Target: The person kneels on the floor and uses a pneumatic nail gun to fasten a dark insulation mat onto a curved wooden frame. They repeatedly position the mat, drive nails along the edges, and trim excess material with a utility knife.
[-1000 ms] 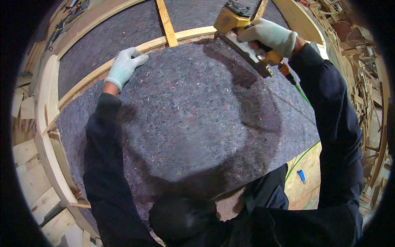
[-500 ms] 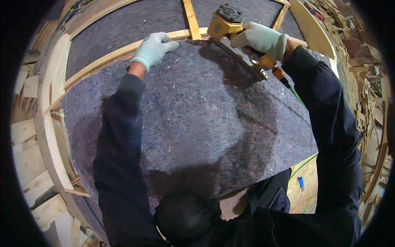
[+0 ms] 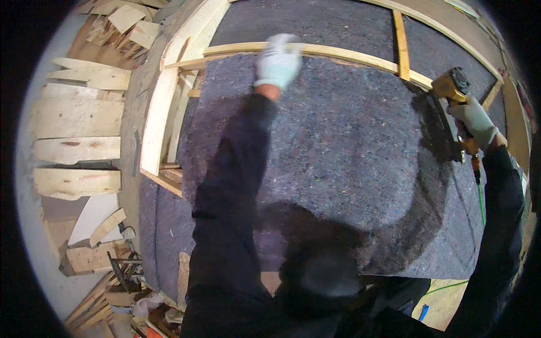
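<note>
While the grey fibrous sheet (image 3: 349,152) covers the centre of the view, its upper edge runs along a pale wooden rail (image 3: 349,54) from eleven to one o'clock. It appears to be soft, light felt: pliable, rough enough not to slip in a glove, and liable to sag or tear if pulled from one corner. It is best held flat near its edge, with the palm spread.

The left hand (image 3: 279,61), gloved, is at twelve o'clock, over the sheet's edge and the rail. It is blurred; whether its fingers press, pinch or hang clear cannot be determined.

The right hand (image 3: 475,123), also gloved, is between two and three o'clock, its fingers closed around the handle of a yellow air tool (image 3: 449,88). The tool is judged rigid and top-heavy towards its black-capped head; the handle is the proper hold, fingers clear of the head. A green hose (image 3: 482,205), just past three o'clock, probably adds some drag.

A blue object (image 3: 424,312) lies between four and five o'clock, well apart from both hands.
</note>
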`<state>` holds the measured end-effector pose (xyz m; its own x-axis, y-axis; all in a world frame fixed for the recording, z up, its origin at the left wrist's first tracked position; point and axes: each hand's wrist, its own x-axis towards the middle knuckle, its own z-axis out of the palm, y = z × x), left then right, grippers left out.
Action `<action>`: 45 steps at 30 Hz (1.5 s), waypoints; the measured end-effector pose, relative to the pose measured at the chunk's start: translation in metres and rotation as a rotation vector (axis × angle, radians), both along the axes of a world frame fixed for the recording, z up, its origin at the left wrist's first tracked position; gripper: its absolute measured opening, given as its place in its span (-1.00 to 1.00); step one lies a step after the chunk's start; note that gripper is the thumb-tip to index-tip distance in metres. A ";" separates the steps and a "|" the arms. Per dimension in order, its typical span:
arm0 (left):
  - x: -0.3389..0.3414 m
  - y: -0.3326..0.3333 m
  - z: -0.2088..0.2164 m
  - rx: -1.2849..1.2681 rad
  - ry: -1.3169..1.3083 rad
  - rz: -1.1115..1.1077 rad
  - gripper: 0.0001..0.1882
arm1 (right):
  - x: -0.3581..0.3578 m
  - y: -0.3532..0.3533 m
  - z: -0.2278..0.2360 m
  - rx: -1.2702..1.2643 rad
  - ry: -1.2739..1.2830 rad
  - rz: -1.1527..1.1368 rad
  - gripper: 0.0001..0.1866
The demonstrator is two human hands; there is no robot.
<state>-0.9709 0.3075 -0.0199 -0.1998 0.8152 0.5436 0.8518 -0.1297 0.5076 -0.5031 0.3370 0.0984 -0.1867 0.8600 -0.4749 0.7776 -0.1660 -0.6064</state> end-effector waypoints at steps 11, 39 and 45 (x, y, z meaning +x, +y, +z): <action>-0.268 -0.067 -0.046 -0.450 -0.525 0.335 -0.33 | 0.004 0.018 -0.024 0.016 -0.015 -0.083 -0.85; -0.361 -0.011 -0.076 -0.574 0.249 0.329 -0.42 | -0.033 -0.001 0.019 0.303 -0.109 0.584 -0.77; -0.360 -0.012 -0.071 -0.620 0.481 0.292 -0.46 | -0.067 -0.010 0.008 -0.090 0.005 0.043 -0.74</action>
